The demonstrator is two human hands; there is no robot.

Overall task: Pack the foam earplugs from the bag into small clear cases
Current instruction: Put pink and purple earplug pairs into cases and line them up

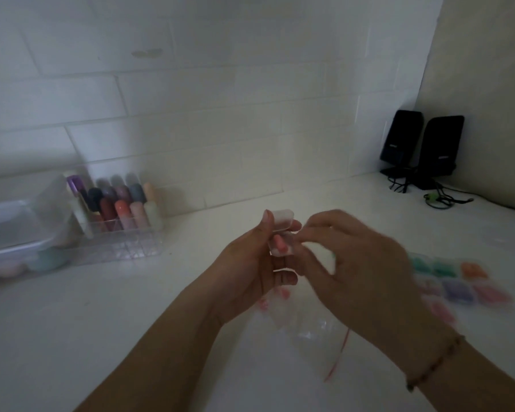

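Earplugs (280, 244) looked soft, light; your left hand (252, 263) gripped the open clear case (280, 230), right hand (348, 257) pinching its edge.

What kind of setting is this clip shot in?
Probably a home desk or hobby corner: a white table set against a white brick wall, two black desktop speakers in the corner, and a clear organizer of coloured tubes.
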